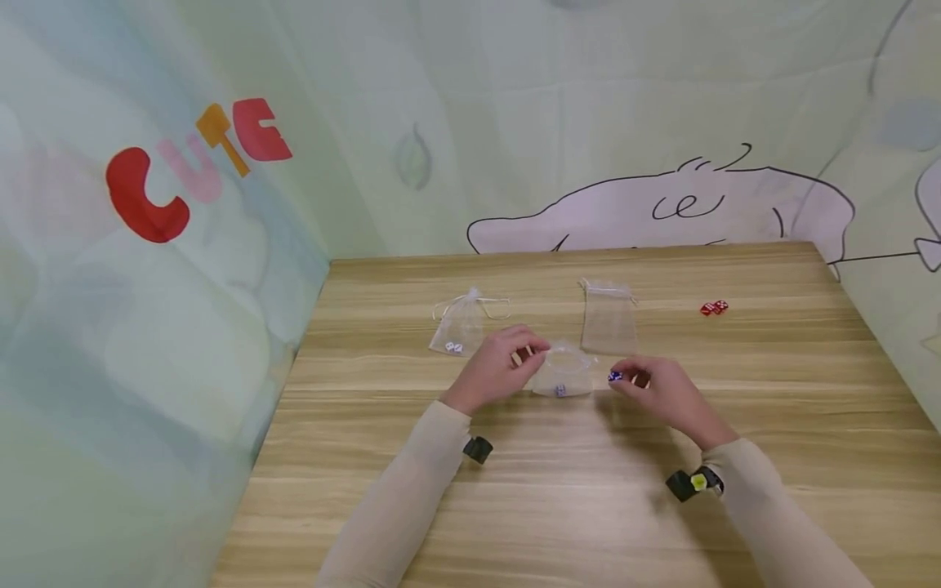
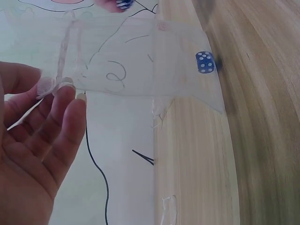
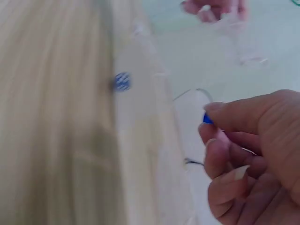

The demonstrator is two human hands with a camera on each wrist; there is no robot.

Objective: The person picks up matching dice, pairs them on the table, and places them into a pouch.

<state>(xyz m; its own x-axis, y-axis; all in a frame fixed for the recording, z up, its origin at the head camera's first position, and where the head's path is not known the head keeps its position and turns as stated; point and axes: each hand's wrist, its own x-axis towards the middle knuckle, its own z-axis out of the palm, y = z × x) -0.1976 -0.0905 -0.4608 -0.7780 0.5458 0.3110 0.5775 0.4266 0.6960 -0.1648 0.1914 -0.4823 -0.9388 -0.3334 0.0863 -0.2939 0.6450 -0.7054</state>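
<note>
My left hand [image 1: 507, 363] pinches the rim of a sheer white drawstring bag [image 2: 178, 84], which hangs with its mouth up. A blue die [image 2: 205, 62] with white dots lies at the bottom of that bag. Just right of the bag, my right hand [image 1: 662, 396] pinches another blue die [image 1: 615, 376] between thumb and fingertips. In the right wrist view only a small part of this die [image 3: 207, 118] shows; the fingers cover the rest.
Left of the hands lies a second sheer bag [image 1: 459, 322] with white dice [image 1: 453, 348] inside and its neck gathered. A flat sheer bag [image 1: 609, 318] lies behind. Red dice [image 1: 714, 308] sit at the back right of the wooden table [image 1: 559, 506], with a printed cloth [image 1: 441, 122] behind.
</note>
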